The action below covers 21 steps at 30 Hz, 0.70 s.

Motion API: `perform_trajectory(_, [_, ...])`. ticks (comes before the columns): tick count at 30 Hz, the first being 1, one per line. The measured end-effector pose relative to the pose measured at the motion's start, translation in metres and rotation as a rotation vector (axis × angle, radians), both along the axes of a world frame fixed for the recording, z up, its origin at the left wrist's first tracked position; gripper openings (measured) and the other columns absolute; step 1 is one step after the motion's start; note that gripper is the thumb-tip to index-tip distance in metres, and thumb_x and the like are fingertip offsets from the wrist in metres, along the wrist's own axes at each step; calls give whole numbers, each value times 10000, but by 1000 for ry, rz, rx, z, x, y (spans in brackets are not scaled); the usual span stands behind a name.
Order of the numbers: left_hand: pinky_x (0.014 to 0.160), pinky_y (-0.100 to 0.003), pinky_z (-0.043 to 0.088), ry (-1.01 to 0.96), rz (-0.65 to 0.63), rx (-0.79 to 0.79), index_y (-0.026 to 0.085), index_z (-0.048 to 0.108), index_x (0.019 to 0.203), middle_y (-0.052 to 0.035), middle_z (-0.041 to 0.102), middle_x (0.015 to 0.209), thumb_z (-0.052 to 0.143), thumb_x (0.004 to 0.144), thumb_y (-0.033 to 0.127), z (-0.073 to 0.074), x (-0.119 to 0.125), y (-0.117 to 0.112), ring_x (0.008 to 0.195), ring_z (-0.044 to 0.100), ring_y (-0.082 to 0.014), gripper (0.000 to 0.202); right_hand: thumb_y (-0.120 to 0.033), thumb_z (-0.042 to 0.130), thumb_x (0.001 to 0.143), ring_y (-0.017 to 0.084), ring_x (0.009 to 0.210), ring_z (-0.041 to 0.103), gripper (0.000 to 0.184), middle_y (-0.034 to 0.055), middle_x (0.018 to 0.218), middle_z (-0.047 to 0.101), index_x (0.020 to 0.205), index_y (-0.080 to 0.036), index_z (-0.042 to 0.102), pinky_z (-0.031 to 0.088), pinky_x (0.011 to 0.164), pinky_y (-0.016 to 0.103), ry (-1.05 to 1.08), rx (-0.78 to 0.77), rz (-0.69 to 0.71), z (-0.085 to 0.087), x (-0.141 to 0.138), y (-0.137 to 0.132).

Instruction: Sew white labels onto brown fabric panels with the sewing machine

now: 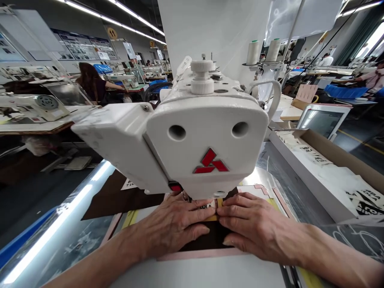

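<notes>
A white sewing machine head with a red three-diamond badge fills the middle of the view. Under it, my left hand lies flat with its fingers stretched over a white label with black letters. My right hand rests flat just to the right, its fingertips at a small yellow-orange strip beside the label. Dark brown material shows between my two thumbs. A pink-edged white template surrounds it. The needle area is mostly hidden behind the machine head.
A long box of lettered white labels stands at the right. Two thread cones sit behind the machine, and a tablet-like screen is at right. Another person works at far left. A dark sheet extends left of the template.
</notes>
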<state>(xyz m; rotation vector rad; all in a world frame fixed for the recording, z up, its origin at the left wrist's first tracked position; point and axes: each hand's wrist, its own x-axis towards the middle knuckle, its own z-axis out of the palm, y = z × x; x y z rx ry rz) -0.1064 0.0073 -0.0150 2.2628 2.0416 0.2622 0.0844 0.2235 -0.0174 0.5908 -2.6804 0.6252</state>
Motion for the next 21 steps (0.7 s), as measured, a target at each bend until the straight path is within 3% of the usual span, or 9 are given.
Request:
perform_trajectory(7, [985,-427,453,11,15,-45,362,553,1507,7,535,1602,550,1118,384,3,1,0,1226,655,-295,390,-417,557,1119,246,1283,635,359,69,1350,730,1337,-165,691,468,1111,412,-55,34,-1,-2,-3,0])
perform_trajectory(15, [1033,-402,437,-32,-14,32,311,582,1491,-13,560,1583,528,1119,393,5,-1,-4,1259,643,-282,385,-462,575,1114,210,1380,587,304,25,1390,722,1278,-224,669,209,1293,453,0,132,-10,-7,-6,0])
perform_trajectory(21, [1024,-409,433,48,-48,62,263,571,1508,-26,577,1566,414,1163,423,6,-3,-2,1250,670,-268,412,-465,533,1127,246,1396,591,370,57,1439,697,1335,-191,669,305,1270,451,40,147,-35,-8,9,-1])
